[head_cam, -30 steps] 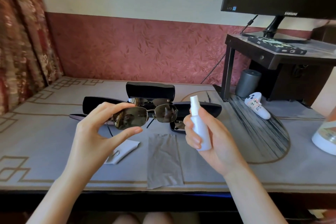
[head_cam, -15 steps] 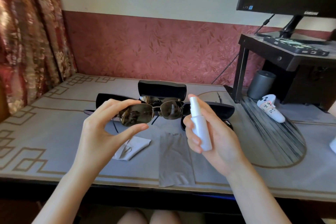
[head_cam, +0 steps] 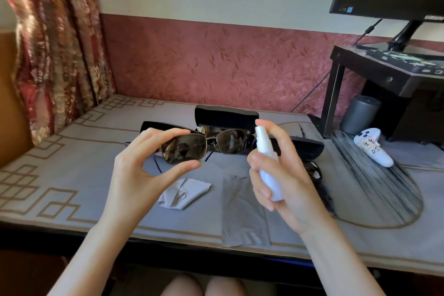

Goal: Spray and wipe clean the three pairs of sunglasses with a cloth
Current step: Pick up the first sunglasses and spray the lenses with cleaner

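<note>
Left hand (head_cam: 137, 175) up over the table (head_cam: 79, 175), pinching a pair of sunglasses (head_cam: 204, 146) by the outer edge of one lens, thumb below and fingertips on top, a narrow firm pinch. The lenses face back toward the person, the second lens reaching out from that pinch toward the other hand. Right hand (head_cam: 286, 182) is wrapped around a small white spray bottle (head_cam: 266, 163), fingers closed round its body, index finger sitting on the top of the nozzle. The nozzle sits just beside the free lens, level with it and seemingly aimed across at it.

So this looks like the spray step on this pair. No mist or droplets that I can make out on the glass, so whether a squirt has landed I cannot tell.

Beneath the pinch lies a crumpled white cloth (head_cam: 185, 193), and between the two hands, lower on the table, a flat grey cloth (head_cam: 242, 214). Beyond the held pair sit dark glasses cases (head_cam: 225, 116), and past the bottle hand another pair (head_cam: 312, 170) rests beside a case.

Next up, by my reckoning: press the nozzle for a light squirt on each lens, keeping the pinch steady so the frame doesn't swing. Then the bottle goes down, and a cloth comes up for the wipe.
</note>
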